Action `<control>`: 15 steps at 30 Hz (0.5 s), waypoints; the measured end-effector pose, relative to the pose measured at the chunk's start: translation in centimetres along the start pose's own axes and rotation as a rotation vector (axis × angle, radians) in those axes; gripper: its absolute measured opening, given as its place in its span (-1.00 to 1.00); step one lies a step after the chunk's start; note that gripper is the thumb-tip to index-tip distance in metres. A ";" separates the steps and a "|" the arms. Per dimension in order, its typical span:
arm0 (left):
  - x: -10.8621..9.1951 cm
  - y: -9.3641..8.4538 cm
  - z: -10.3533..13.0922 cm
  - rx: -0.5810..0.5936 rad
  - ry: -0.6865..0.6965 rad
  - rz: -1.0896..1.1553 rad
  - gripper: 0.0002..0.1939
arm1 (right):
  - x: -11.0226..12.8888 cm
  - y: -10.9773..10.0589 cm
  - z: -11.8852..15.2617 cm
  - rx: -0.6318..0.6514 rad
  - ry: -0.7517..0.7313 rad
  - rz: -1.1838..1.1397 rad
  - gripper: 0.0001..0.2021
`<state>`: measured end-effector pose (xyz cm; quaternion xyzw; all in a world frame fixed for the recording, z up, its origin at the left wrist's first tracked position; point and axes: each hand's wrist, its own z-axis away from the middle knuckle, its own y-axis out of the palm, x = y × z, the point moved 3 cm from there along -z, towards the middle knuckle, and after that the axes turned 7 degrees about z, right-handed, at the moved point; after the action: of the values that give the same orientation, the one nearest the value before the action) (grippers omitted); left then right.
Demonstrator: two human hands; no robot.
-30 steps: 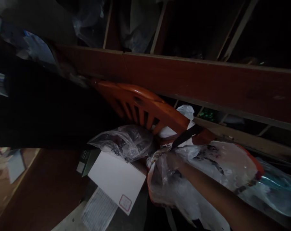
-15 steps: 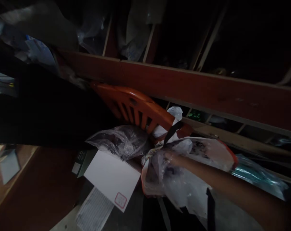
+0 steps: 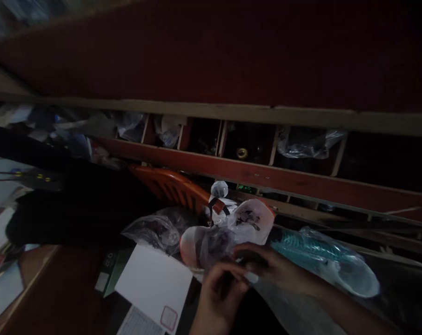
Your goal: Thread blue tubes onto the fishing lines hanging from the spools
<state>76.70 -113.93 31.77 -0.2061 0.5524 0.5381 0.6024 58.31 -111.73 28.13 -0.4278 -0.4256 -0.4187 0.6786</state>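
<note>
My left hand (image 3: 219, 298) is at the bottom centre, its fingers curled and pinched; what they may hold is too dark to make out. Close against it, my right hand (image 3: 271, 267) has its fingers bent inward around a small pale piece (image 3: 251, 277) between the hands. Just beyond them lies an open white bag with an orange rim (image 3: 256, 216). Crumpled clear plastic (image 3: 214, 244) and dark bits show inside it. Black straps (image 3: 212, 204) stand at its far side.
An orange slatted chair (image 3: 172, 184) stands behind the bag. Beside it are a clear plastic bag (image 3: 162, 230), a white box (image 3: 155, 284) and a green box (image 3: 108, 274). A teal plastic-wrapped bundle (image 3: 311, 246) lies right. Divided wooden shelves (image 3: 238, 170) run across the back.
My right hand has come out of the bag, back toward me. My left hand has come into view beside it, with a small pale piece between them. The view has shifted.
</note>
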 end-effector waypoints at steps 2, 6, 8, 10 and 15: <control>-1.6 -0.1 -2.5 -0.015 0.052 -0.009 -0.81 | 1.8 -0.2 -1.4 -0.025 -0.005 0.011 -0.76; -3.9 -1.3 -9.0 -0.141 0.202 -0.005 -0.68 | 3.1 -2.8 -7.5 -0.255 0.067 0.063 -0.75; -4.1 -2.0 -12.0 -0.186 0.239 -0.013 -0.59 | 3.3 -4.4 -10.6 -0.336 0.114 0.069 -0.74; -3.7 -2.5 -13.9 -0.183 0.228 -0.056 -0.51 | 3.2 -5.6 -12.4 -0.386 0.166 0.052 -0.73; -2.1 -3.7 -11.6 -0.235 0.194 -0.279 -0.63 | 2.3 -4.1 -6.6 -0.538 0.265 -0.112 -0.72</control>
<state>75.17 -125.79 28.84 -0.4004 0.5075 0.4877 0.5868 56.63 -119.53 29.46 -0.5097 -0.2303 -0.6053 0.5664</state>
